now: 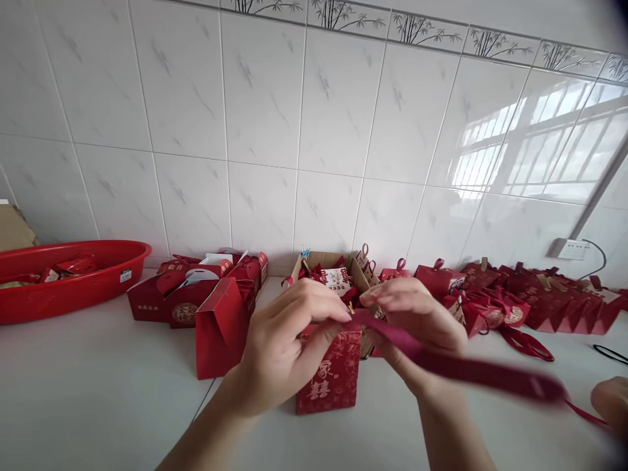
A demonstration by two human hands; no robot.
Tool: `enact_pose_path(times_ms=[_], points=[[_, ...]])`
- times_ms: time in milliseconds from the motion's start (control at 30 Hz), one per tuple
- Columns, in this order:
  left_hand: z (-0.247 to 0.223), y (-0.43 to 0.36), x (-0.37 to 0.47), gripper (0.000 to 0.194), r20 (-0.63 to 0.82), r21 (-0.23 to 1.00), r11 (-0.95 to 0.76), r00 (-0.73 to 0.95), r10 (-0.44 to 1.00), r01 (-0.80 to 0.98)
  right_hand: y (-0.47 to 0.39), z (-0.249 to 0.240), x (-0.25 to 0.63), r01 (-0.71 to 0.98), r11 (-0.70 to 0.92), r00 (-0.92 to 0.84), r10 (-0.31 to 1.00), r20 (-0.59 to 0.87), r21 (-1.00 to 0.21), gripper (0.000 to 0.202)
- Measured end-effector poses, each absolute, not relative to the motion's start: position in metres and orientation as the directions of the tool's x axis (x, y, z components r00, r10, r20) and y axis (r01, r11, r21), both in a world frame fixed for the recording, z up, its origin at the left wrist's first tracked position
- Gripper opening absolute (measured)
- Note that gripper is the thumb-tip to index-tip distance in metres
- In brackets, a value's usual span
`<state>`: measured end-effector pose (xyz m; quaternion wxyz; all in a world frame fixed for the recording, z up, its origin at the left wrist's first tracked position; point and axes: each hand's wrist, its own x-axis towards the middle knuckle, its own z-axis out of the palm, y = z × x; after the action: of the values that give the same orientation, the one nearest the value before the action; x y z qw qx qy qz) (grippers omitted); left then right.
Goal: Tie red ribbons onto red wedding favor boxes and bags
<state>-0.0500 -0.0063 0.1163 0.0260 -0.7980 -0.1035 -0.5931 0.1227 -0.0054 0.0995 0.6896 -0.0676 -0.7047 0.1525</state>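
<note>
My left hand [294,343] has thumb and forefinger pinched on the end of a dark red ribbon [481,371], just above a red gift box [334,373] with pale Chinese characters. My right hand [422,320] is curled round the same ribbon close by, with its thumb below and fingers above. The ribbon's long tail sweeps to the right and is blurred. A small gold piece [351,307] shows between my hands at the box's top. The box stands upright on the white counter; my hands partly hide its top.
To the left are a red basin [73,278] of packets and several red boxes [220,333]. Behind my hands is a cardboard carton [321,260] with red things. Rows of ribboned red boxes [544,297] line the right wall. Another person's hand [611,402] shows at the right edge.
</note>
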Motion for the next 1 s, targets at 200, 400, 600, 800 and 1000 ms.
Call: enact_pose_path(times_ms=[200, 400, 600, 800, 1000], points=[[0.118, -0.014, -0.051, 0.022, 0.958, 0.066, -0.994, 0.272, 0.087, 0.083, -0.006, 0.101, 0.129, -0.142, 0.951, -0.205, 0.244, 0.948, -0.276, 0.032], [0.119, -0.021, -0.047, 0.025, 0.972, 0.041, -0.991, 0.225, 0.068, 0.124, -0.009, 0.103, 0.135, -0.114, 0.977, -0.215, 0.152, 0.965, -0.180, 0.028], [0.116, -0.022, -0.043, 0.023, 0.923, 0.304, -0.952, 0.255, 0.289, -0.021, -0.004, 0.102, 0.138, -0.052, 0.991, -0.223, 0.110, 0.968, -0.125, 0.033], [0.120, -0.024, -0.047, 0.020, 0.867, 0.399, -0.916, 0.341, 0.365, -0.034, -0.006, 0.102, 0.141, 0.041, 0.992, -0.258, 0.128, 0.958, -0.122, 0.048], [0.125, -0.024, -0.052, 0.022, 0.728, 0.546, -0.809, 0.353, 0.587, 0.220, -0.009, 0.103, 0.142, 0.078, 0.989, -0.321, 0.147, 0.936, -0.129, 0.037]])
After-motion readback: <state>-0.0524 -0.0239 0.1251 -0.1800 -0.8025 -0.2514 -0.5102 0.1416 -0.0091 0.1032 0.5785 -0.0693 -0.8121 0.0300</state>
